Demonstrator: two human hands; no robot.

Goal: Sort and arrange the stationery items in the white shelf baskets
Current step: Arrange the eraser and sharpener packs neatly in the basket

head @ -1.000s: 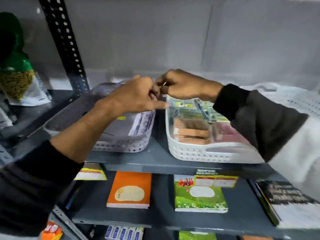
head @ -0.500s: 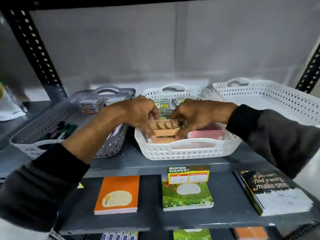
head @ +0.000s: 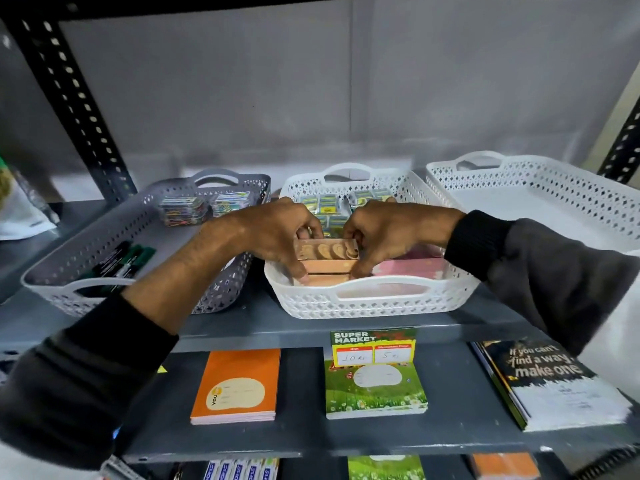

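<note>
Centre frame: I am clamping left hand (head: 277,233) and right hand (head: 388,233) fingers on the tan box stack (head: 325,259) in the middle white basket (head: 374,301); right basket (head: 540,181) sitting empty, sorting seemingly partway

My left hand (head: 277,233) and right hand (head: 388,233) grip the ends of a tan box (head: 325,249) atop a stack in the middle white basket (head: 374,303); a pink pack (head: 412,266) lies just beside it.

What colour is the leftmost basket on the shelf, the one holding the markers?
Grey, unlike the white ones beside it. The leftmost basket shows in the head view.
</note>
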